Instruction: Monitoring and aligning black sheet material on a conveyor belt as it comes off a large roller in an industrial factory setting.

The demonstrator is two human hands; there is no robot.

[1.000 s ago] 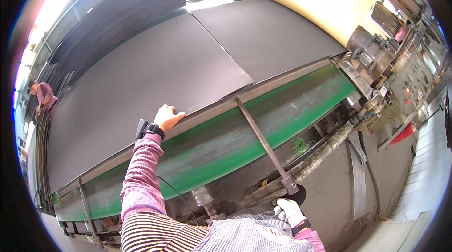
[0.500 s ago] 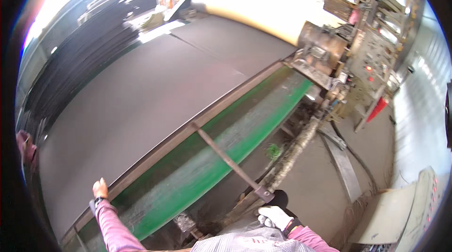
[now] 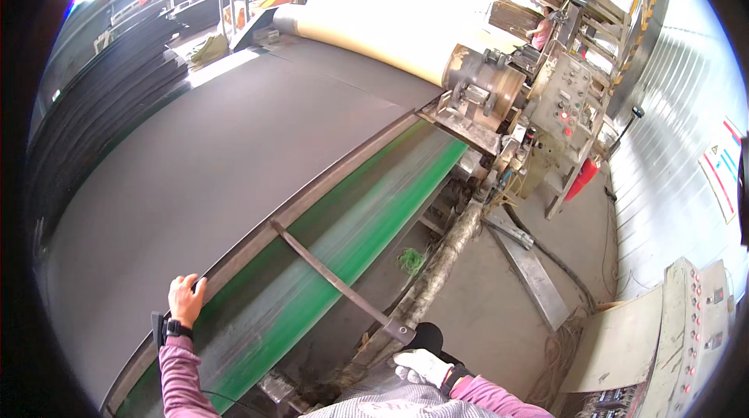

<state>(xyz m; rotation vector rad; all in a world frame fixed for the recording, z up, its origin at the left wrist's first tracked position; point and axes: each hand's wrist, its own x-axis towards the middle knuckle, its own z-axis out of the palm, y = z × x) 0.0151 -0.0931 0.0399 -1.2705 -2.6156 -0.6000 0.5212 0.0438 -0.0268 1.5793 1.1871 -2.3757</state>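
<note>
My bare left hand (image 3: 187, 302) is closed over the near edge rail (image 3: 242, 256) of a long conveyor table, with a dark wristband behind it. On that table lies a wide, flat dark grey sheet (image 3: 226, 160). My right hand (image 3: 422, 366), in a white glove, is held near my waist with its fingers curled. It is close to a rounded black object (image 3: 431, 339) at the end of a brown metal bar (image 3: 335, 281). Whatever the gloved fingers may hold is hidden. Below the rail runs a green belt (image 3: 367, 238).
A large pale yellow roll (image 3: 390, 20) stands at the far end beside a rusty roller housing (image 3: 484, 78). A grey control panel with lit buttons (image 3: 567, 94) is beyond. A control cabinet (image 3: 675, 340) stands at lower right. Dark stacked sheets (image 3: 117, 74) line the left.
My view has shifted right, so the table and roll sit further left. My left hand stays at the rail, now showing more of its fingers. My right hand remains near my waist.
</note>
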